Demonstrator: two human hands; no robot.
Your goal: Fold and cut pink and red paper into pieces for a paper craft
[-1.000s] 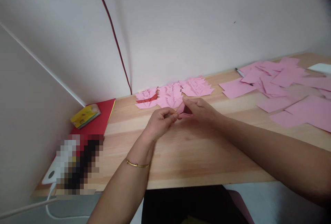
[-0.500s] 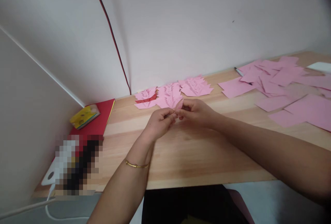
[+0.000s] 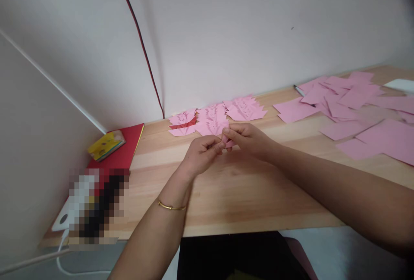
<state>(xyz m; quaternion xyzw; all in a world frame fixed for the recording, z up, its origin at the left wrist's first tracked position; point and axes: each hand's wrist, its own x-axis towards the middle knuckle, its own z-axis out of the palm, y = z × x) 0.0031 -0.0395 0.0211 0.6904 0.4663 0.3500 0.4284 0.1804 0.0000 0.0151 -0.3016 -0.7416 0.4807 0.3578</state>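
Note:
Between my two hands is a small piece of folded pink paper (image 3: pixel 229 143), mostly covered by the fingers. My left hand (image 3: pixel 203 153), with a gold bangle on its wrist, pinches the paper's left side between thumb and fingers. From the right, my right hand (image 3: pixel 249 138) grips the same piece, thumb on top. Just beyond them lie pink paper cut-outs (image 3: pixel 211 116) with jagged edges, in rows against the wall. A red paper strip (image 3: pixel 183 123) rests across the left ones, and a further jagged pink cut-out (image 3: pixel 245 108) lies to their right.
Loose pink sheets (image 3: pixel 343 94) overlap on the right of the wooden table (image 3: pixel 258 202), with a pen (image 3: pixel 299 91) beside them. On the left, a yellow packet (image 3: pixel 106 144) sits on a red folder (image 3: pixel 134 142), near a white power strip (image 3: pixel 63 217). A dark red cable (image 3: pixel 142 43) hangs down the wall.
My right thumb has shifted up onto the top of the folded paper, and my right fingers are lower. The pink paper has turned in the hands. The things on the table lie as before.

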